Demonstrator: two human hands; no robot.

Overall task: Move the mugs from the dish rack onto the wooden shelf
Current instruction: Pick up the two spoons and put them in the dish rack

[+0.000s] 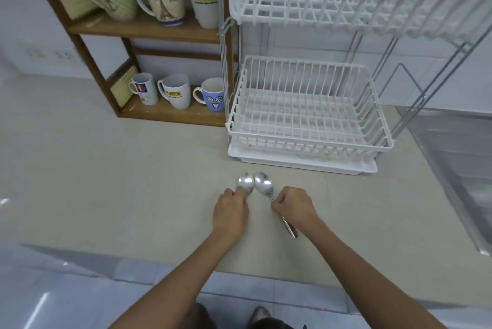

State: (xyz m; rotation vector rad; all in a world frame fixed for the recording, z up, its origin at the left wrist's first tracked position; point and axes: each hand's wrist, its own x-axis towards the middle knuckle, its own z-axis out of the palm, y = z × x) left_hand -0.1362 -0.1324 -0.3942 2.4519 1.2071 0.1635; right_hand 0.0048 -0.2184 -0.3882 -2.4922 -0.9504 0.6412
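Landmark: I place everything from the dish rack point(308, 113), the white two-tier wire frame on the counter point(106, 168).
Mugs: I count six, all on the wooden shelf point(149, 29) just left of the rack; three on the top board, three on the bottom, upright, most handles turned away from the rack. The blue face mug point(214, 95) stands nearest it.
Rack contents: both baskets look bare to me (no mug that I can find).
Left hand point(230, 211): in front of the rack's near left corner, curled over a spoon point(246, 182), bowl pointing toward the rack.
Right hand point(295, 206): just beside the left, pinching a second spoon point(265, 184) by the neck, its handle trailing back away from the rack.
Deciding relation: shelf lies ahead and left, so my left hand is nearer.
Judgement: the moving looks done.
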